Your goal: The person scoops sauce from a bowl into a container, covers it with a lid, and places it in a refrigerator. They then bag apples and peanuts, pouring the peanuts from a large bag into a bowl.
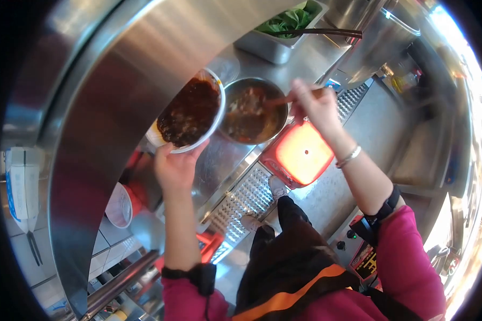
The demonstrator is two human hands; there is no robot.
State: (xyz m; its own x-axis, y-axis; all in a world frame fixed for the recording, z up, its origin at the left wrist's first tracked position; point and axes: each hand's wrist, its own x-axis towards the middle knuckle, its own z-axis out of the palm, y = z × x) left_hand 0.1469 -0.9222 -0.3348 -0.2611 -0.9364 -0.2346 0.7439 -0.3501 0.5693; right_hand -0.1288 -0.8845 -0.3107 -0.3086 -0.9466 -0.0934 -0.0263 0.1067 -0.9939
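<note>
My left hand (177,167) grips the lower rim of a white bowl (218,122) filled with a dark reddish-brown, chunky sauce. Part of this bowl is hidden behind a curved steel edge. Just right of it, on the steel counter, stands a round metal pot (270,138) with brown, chunky food inside. Over the pot, my right hand (317,107) is closed around the brown handle of a stirring utensil (277,100). Motion blurs this hand and the tool, and I cannot make out the tool's head.
A steel container (281,51) of leafy greens stands beyond the pot, brown chopsticks (326,32) across it. A red stool (305,152) with a glaring top is below my right hand. A curved steel panel (99,80) blocks the left. White bowls (119,206) sit lower left.
</note>
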